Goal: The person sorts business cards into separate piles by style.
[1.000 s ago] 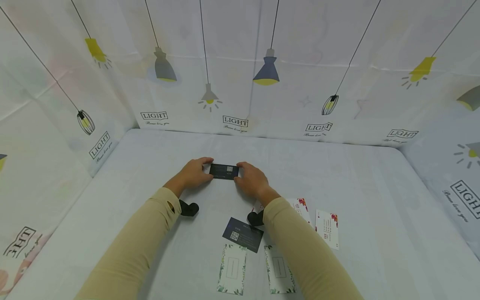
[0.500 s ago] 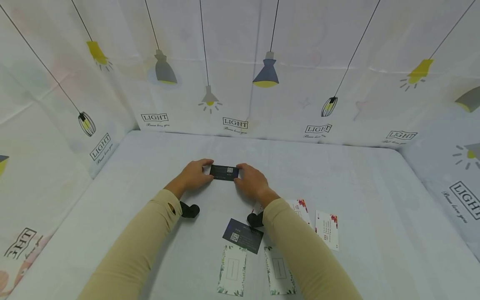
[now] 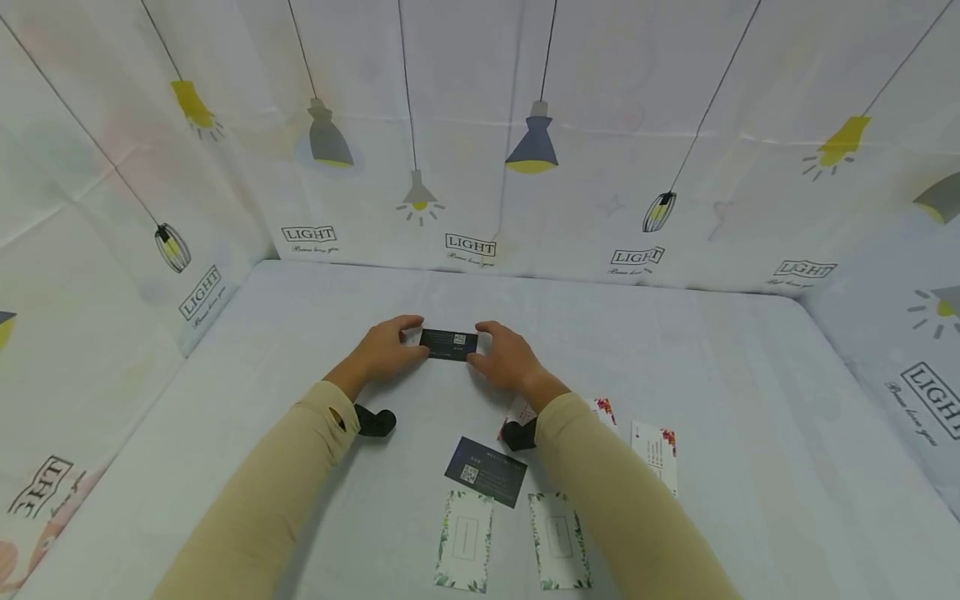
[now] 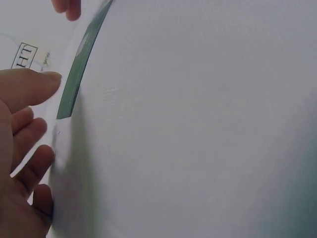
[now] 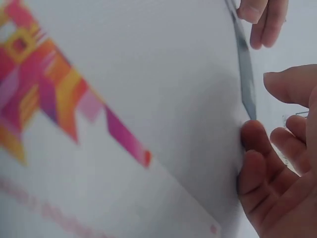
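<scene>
A dark business card (image 3: 448, 345) with a QR code lies flat on the white-covered table, its long side across. At its left end is my left hand (image 3: 386, 348), thumb and fingers loosely spread; in the left wrist view the thumb hovers just off the card (image 4: 79, 74). My right hand (image 3: 510, 358) is at the other end. The right wrist view has its thumb lifted clear, while an index fingertip sits close to the card's corner (image 5: 250, 106); contact cannot be told. Nearer me lies another dark business card (image 3: 487, 473), turned at an angle.
Two leaf-bordered white cards (image 3: 465, 542) (image 3: 559, 542) lie at the front. White cards with red floral corners (image 3: 658, 454) (image 3: 517, 411) lie to the right, partly under my right forearm. A printed lamp-pattern curtain (image 3: 465, 125) borders the table's back and sides.
My fingers have spread slightly away from the dark card's ends, and the right forearm has shifted a little to the right. The card has stayed in place.
</scene>
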### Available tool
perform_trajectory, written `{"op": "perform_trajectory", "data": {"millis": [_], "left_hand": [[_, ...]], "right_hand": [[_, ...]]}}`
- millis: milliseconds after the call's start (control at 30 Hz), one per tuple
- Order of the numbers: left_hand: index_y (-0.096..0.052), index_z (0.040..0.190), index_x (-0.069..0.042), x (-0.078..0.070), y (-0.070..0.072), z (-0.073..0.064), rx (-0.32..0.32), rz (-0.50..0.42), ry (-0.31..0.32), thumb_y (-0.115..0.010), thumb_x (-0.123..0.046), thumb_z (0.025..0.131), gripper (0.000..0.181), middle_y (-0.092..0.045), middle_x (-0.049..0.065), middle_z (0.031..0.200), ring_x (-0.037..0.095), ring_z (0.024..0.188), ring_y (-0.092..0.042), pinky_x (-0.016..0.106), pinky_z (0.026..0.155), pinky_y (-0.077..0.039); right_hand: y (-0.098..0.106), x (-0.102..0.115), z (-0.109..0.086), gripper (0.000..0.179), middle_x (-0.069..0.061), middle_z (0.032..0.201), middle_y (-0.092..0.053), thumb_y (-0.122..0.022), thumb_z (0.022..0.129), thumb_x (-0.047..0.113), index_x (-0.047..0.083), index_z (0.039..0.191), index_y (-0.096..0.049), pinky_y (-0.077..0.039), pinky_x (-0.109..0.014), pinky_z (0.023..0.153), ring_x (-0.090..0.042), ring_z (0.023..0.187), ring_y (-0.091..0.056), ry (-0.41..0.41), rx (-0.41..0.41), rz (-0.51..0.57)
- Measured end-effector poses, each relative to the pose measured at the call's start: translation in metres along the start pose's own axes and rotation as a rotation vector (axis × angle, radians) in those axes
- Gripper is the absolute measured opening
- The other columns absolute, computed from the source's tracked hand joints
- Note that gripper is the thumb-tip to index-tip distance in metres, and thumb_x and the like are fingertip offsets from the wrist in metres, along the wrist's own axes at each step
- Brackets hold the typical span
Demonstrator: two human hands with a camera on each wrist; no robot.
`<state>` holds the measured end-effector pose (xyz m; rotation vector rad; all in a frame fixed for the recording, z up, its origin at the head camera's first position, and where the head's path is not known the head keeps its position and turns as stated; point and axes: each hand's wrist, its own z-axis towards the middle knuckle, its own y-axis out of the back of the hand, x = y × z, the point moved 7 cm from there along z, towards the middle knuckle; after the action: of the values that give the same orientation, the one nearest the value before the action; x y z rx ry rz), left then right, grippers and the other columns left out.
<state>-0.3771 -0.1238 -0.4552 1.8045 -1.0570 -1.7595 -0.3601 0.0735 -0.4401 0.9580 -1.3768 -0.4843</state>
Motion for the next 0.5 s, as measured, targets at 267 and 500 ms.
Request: {"op": "perform_trajectory", "data": {"millis": [267, 500], "left_hand": [[-0.051, 0.147, -0.015, 0.002, 0.009, -0.019, -0.017, -0.037, -0.054, -0.072, -0.033, 0.091, 0.062, -0.052, 0.013, 0.145, 0.033, 0.135, -0.044, 0.055, 0.109, -0.033], [-0.057, 0.141, -0.015, -0.011, 0.009, -0.043, 0.011, -0.079, -0.162, -0.074, -0.03, 0.09, 0.056, -0.056, 0.01, 0.14, 0.03, 0.13, -0.048, 0.054, 0.106, -0.036]], "right_hand": [[0.026, 0.013, -0.032, 0.06, -0.011, 0.13, -0.06, -0.069, 0.094, 0.025, 0.008, 0.147, -0.048, -0.049, -0.039, 0.084, -0.023, 0.093, -0.059, 0.116, 0.015, 0.054], [0.037, 0.014, -0.061, 0.061, -0.009, 0.14, -0.055, -0.072, 0.092, 0.029, 0.013, 0.147, -0.049, -0.048, -0.043, 0.091, -0.025, 0.114, -0.054, 0.137, 0.038, 0.029]]}}
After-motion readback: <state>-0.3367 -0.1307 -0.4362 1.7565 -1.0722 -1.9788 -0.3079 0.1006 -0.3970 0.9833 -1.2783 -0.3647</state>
